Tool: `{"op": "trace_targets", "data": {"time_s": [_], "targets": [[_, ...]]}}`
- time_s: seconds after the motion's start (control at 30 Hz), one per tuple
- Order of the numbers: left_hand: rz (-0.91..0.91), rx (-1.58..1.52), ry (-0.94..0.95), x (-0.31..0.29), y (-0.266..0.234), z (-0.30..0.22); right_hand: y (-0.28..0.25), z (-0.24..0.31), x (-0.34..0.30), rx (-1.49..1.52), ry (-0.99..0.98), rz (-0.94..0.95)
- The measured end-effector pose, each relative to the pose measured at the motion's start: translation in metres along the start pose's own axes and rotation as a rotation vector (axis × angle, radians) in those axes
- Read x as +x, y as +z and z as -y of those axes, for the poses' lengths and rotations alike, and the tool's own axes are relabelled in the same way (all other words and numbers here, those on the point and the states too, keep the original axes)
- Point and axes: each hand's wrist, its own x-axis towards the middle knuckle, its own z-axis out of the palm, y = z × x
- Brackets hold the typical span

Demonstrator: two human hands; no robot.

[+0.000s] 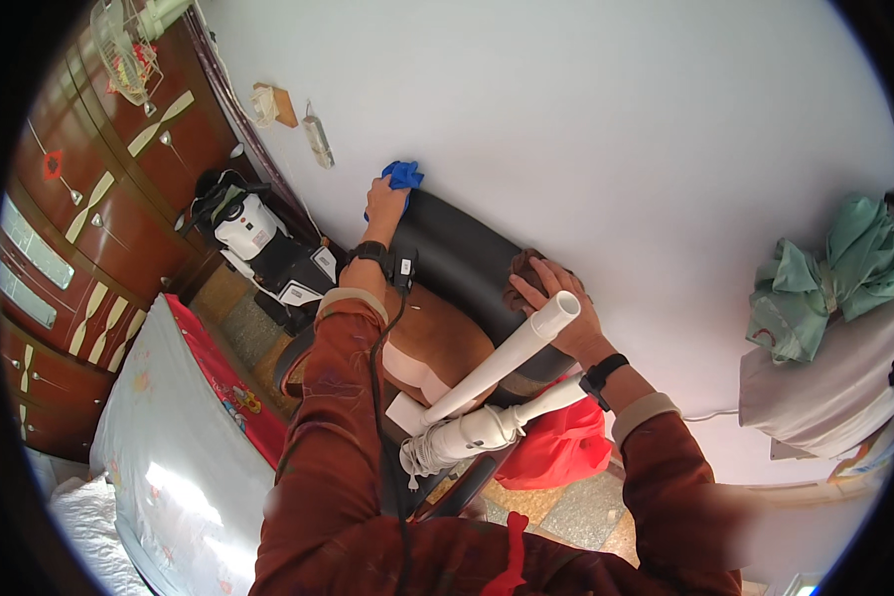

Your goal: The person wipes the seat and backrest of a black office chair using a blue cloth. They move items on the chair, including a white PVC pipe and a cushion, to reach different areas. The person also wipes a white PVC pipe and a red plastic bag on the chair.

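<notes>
My left hand [385, 206] is closed on a blue cloth [403, 175] at the far left end of a black padded chair back [457, 248]. At the other end of that padded top, my right hand [569, 310] is wrapped over a bunched brown cloth [528, 273]. A white plastic tube [497, 360] leans up from the chair's brown and pink seat, its open end just in front of my right hand. Beside the tube lies a white hand-held appliance [467, 437] with its cord wound round one end.
A red bag [558, 443] hangs or stands right of the chair. At left are a bed with a pale sheet [179, 447], a black-and-white wheeled machine [258, 238] and brown wardrobe doors [89, 199]. Green fabric [815, 283] rests on a covered object at right.
</notes>
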Motion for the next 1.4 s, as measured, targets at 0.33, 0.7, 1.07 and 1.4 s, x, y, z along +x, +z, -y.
{"op": "trace_targets", "data": {"time_s": [0.33,0.7,1.07,1.4], "targets": [[-0.145,0.226,0.601,-0.144,0.027,-0.023,-0.004,0.002,-0.001,-0.003,0.005,-0.021],[0.023,0.174,0.524,-0.142,0.038,-0.050,-0.005,0.003,0.001,-0.027,0.004,-0.002],[-0.122,0.386,0.197,-0.071,0.042,-0.057,-0.001,0.002,0.000,0.006,0.039,-0.004],[-0.322,0.338,0.276,-0.108,0.046,-0.053,0.001,0.000,-0.005,0.004,0.041,-0.007]]}}
